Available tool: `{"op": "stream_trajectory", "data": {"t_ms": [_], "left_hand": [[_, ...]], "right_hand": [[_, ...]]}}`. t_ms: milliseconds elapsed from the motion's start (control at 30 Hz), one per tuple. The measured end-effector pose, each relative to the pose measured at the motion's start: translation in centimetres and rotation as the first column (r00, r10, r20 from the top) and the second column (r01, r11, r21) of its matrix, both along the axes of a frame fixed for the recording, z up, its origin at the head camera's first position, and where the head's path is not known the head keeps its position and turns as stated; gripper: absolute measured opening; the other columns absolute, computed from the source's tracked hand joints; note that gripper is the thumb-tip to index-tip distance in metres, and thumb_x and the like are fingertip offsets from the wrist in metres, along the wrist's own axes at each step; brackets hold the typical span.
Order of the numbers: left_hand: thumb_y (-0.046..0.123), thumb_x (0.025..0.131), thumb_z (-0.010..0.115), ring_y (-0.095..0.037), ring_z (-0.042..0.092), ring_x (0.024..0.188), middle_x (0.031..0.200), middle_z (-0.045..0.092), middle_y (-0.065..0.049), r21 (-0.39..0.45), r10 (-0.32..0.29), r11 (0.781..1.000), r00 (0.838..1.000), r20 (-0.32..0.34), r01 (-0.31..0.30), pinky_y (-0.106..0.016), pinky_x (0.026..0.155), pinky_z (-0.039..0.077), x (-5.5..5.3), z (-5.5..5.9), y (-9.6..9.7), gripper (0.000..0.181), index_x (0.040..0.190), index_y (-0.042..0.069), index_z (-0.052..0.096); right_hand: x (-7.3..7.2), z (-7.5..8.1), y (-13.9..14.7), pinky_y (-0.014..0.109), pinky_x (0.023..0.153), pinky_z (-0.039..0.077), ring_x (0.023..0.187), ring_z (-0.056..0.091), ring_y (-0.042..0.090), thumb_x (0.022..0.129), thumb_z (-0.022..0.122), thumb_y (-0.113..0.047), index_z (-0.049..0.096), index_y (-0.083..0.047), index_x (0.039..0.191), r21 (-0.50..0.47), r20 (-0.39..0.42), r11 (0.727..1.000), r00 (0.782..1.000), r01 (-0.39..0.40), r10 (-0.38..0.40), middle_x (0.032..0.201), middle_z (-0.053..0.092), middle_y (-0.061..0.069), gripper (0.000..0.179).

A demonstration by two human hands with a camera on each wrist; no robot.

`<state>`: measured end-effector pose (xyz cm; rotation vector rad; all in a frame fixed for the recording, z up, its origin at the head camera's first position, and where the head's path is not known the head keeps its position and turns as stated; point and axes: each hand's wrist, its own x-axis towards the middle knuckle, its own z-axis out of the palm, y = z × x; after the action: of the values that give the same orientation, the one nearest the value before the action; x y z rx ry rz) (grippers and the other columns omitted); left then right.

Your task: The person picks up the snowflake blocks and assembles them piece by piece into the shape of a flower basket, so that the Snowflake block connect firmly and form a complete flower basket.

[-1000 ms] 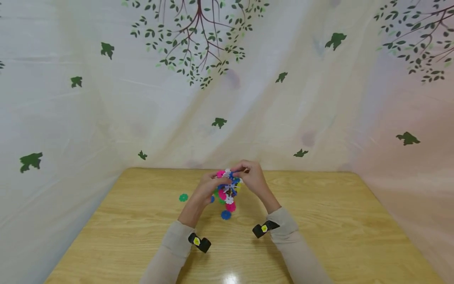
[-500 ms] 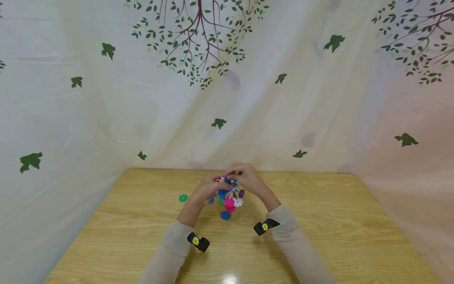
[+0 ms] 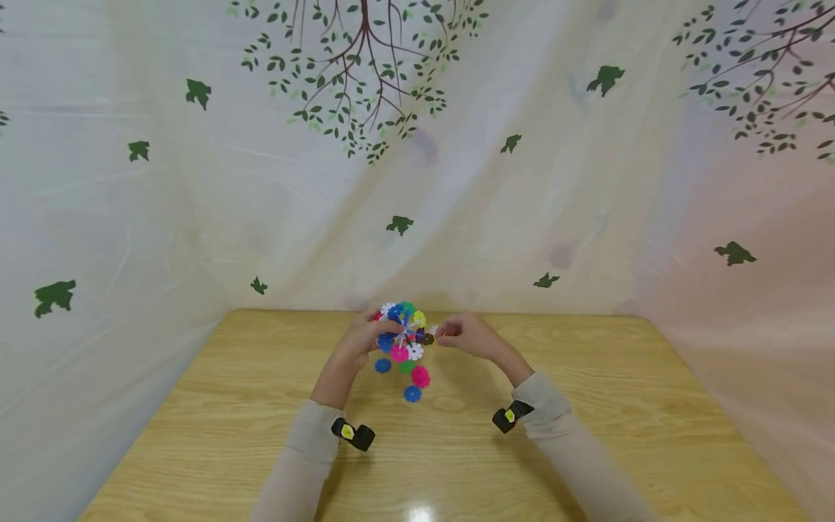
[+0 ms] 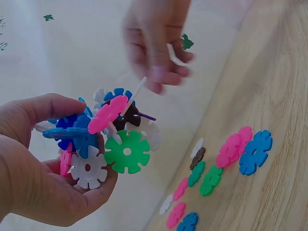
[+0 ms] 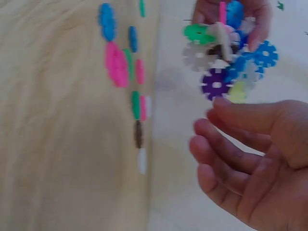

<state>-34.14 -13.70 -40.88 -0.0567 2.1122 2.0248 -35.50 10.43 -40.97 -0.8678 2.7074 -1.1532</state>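
The left hand [image 3: 357,341] holds a cluster of flower-shaped discs [image 4: 105,117] above the worktop [image 3: 215,435], its fingers grasping one side. Loose discs [image 3: 420,376] lie below. Just right of the cluster, the right hand [image 3: 475,337] hovers, fingers loosely bent, released.

Can't see all of left hand [image 4: 48,187] behind cluster [image 4: 108,115], left wrist view; get right hand [image 4: 156,43] only blurred there. Get loose discs [image 5: 116,67] smeared in right wrist view.
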Motion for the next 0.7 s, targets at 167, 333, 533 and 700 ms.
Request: {"op": "stream_trajectory", "data": {"t_ms": [167, 333, 533, 700], "left_hand": [[0.013, 0.090, 0.073, -0.030, 0.058, 0.120, 0.133, 0.062, -0.016, 0.019, 0.027, 0.999, 1.000, 0.012, -0.028, -0.051, 0.111, 0.045, 0.1, 0.3, 0.0, 0.056, 0.142, 0.005, 0.055], [0.011, 0.090, 0.072, -0.022, 0.063, 0.110, 0.131, 0.064, -0.015, 0.047, 0.037, 0.998, 0.999, 0.005, -0.037, -0.040, 0.100, 0.054, 0.0, 0.3, 0.0, 0.053, 0.140, 0.004, 0.056], [0.011, 0.090, 0.072, -0.021, 0.063, 0.108, 0.130, 0.063, -0.013, 0.064, 0.044, 0.997, 0.999, 0.011, -0.045, -0.036, 0.094, 0.054, 0.1, 0.5, 0.0, 0.052, 0.139, 0.005, 0.056], [0.013, 0.090, 0.073, -0.023, 0.061, 0.110, 0.129, 0.063, -0.013, 0.059, 0.050, 0.997, 0.999, 0.009, -0.050, -0.039, 0.097, 0.053, 0.1, 0.5, -0.1, 0.052, 0.138, 0.004, 0.056]], "right_hand": [[0.0, -2.8, -0.4, 0.020, 0.064, 0.051, 0.072, 0.063, 0.008, 0.094, 0.072, -0.010, 0.073, 0.000, 0.101, 0.119, 0.127, 0.977, 0.979, -0.177, 0.162, 0.086, 0.073, 0.009, 0.012], [0.0, -4.6, -1.6, 0.017, 0.053, 0.039, 0.059, 0.049, 0.007, 0.090, 0.072, -0.003, 0.073, 0.000, 0.114, 0.098, 0.166, 0.977, 0.971, -0.190, 0.172, 0.067, 0.061, 0.004, 0.024], [0.3, -4.8, -2.8, 0.019, 0.055, 0.036, 0.060, 0.043, 0.008, 0.086, 0.076, -0.005, 0.072, 0.001, 0.112, 0.113, 0.169, 0.985, 0.980, -0.128, 0.108, 0.066, 0.050, -0.004, 0.027], [0.5, -4.6, -2.7, 0.020, 0.060, 0.042, 0.068, 0.050, 0.010, 0.081, 0.079, 0.001, 0.070, 0.001, 0.096, 0.105, 0.150, 0.988, 0.984, -0.116, 0.100, 0.075, 0.058, 0.001, 0.018]]}}
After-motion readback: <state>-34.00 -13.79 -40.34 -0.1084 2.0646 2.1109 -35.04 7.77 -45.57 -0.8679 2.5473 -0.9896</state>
